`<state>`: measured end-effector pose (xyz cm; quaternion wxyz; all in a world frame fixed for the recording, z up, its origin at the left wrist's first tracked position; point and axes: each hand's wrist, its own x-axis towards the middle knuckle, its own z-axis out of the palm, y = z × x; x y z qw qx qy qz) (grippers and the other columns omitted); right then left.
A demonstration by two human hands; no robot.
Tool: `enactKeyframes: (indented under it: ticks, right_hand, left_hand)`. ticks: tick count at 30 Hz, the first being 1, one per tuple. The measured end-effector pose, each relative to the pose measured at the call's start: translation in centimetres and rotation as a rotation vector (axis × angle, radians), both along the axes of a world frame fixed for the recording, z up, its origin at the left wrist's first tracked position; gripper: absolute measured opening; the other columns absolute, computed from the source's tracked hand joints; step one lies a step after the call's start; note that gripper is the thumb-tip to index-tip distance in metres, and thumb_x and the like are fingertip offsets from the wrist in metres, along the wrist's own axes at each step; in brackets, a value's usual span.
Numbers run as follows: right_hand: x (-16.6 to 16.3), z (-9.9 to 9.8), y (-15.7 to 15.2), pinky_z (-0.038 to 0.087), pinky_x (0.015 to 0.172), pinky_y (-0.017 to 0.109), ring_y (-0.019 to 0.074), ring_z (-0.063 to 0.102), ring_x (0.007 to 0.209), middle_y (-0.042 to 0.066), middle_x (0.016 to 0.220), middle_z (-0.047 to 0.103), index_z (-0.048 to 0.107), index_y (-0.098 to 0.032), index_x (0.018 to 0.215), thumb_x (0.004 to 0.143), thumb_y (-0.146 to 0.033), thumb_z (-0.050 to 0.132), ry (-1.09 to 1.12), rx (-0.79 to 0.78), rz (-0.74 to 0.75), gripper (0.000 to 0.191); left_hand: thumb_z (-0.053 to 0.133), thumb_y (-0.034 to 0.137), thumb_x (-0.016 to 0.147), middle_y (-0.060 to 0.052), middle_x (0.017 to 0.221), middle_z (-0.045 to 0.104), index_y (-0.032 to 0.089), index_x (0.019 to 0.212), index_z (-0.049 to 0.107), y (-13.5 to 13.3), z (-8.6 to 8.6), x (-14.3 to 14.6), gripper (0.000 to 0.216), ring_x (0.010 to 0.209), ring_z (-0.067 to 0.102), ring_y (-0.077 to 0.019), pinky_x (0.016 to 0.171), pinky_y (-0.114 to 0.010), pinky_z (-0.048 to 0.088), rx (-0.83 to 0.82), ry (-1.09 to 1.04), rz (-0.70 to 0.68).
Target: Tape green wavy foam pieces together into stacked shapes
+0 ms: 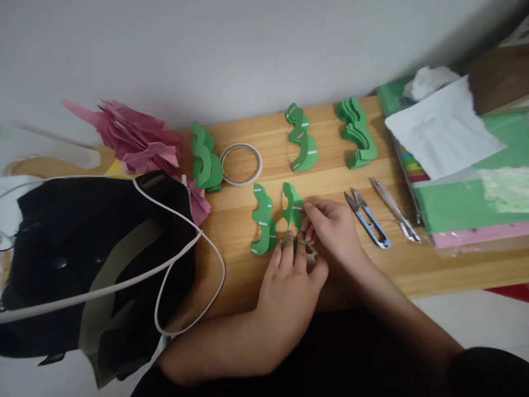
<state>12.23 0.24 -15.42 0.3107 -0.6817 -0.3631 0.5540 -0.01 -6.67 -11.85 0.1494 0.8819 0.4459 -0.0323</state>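
Note:
A wavy green paper cutout (292,199) lies on the table under my hands, with a narrow white tape strip (296,208) across it. My left hand (291,270) rests palm down, its fingers stretched over the cutout's lower end. Between its thumb and forefinger shows something pale that I cannot make out. The thumb and forefinger of my right hand (330,226) are pinched at the strip's right end, by the cutout's edge. Just left of it lies a wavy green cutout pair (264,220) bearing several short white strips.
Behind are a tape roll (241,164), a green stack (205,157), a strip-marked green piece (301,138) and another stack (359,132). Thread snips (367,219) and a pen-like cutter (394,209) lie right. A black bag (53,264) with a white cable (223,270) fills the left.

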Motion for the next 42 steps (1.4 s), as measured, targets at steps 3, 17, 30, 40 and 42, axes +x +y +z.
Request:
enactKeyframes:
  ticks: [3, 17, 30, 40, 42]
  right_hand:
    - [-0.1, -0.2, -0.2, 0.043, 0.036, 0.024, 0.0126, 0.053, 0.034, -0.001, 0.047, 0.059, 0.06, -0.019, 0.066, 0.081, -0.039, 0.059, -0.121, 0.053, 0.044, 0.025]
    - [-0.9, -0.5, -0.4, 0.042, 0.045, 0.027, 0.0198, 0.064, 0.052, 0.003, 0.052, 0.064, 0.061, -0.021, 0.065, 0.08, -0.035, 0.062, -0.439, 0.157, 0.056, 0.021]
    - [-0.6, 0.1, 0.8, 0.042, 0.055, 0.031, 0.022, 0.065, 0.053, 0.004, 0.053, 0.066, 0.067, -0.019, 0.067, 0.081, -0.031, 0.064, -0.673, 0.126, 0.213, 0.019]
    - [-0.6, 0.3, 1.6, 0.039, 0.051, 0.03, 0.0206, 0.062, 0.052, 0.003, 0.049, 0.064, 0.058, -0.022, 0.053, 0.074, -0.029, 0.07, -0.771, 0.145, 0.271, 0.025]
    - [-0.4, 0.3, 1.7, 0.037, 0.048, 0.029, 0.0185, 0.058, 0.046, 0.0, 0.042, 0.058, 0.053, -0.023, 0.049, 0.074, -0.031, 0.07, -0.752, 0.158, 0.262, 0.031]
  left_hand:
    - [0.051, 0.02, 0.095, -0.02, 0.132, 0.061, 0.019, 0.116, 0.063, 0.0, 0.0, 0.0, 0.025, 0.127, 0.055, -0.0343, 0.093, -0.048, 0.054, -0.008, 0.015, -0.002]
    - [0.048, 0.02, 0.096, -0.019, 0.127, 0.064, 0.016, 0.126, 0.06, 0.1, 0.0, 0.0, 0.033, 0.124, 0.058, -0.0343, 0.094, -0.048, 0.055, -0.01, 0.024, -0.01]
    - [0.049, 0.02, 0.095, -0.018, 0.124, 0.067, 0.018, 0.123, 0.062, 0.1, 0.0, -0.1, 0.031, 0.123, 0.058, -0.0355, 0.089, -0.047, 0.057, 0.032, -0.011, 0.01]
    - [0.049, 0.019, 0.095, -0.02, 0.13, 0.063, 0.018, 0.119, 0.063, 0.0, 0.0, -0.1, 0.027, 0.125, 0.057, -0.0358, 0.091, -0.048, 0.056, 0.014, -0.023, 0.009]
    - [0.05, 0.019, 0.095, -0.021, 0.13, 0.062, 0.018, 0.117, 0.063, 0.0, 0.0, -0.1, 0.026, 0.126, 0.056, -0.0359, 0.092, -0.049, 0.056, 0.01, -0.025, 0.009]
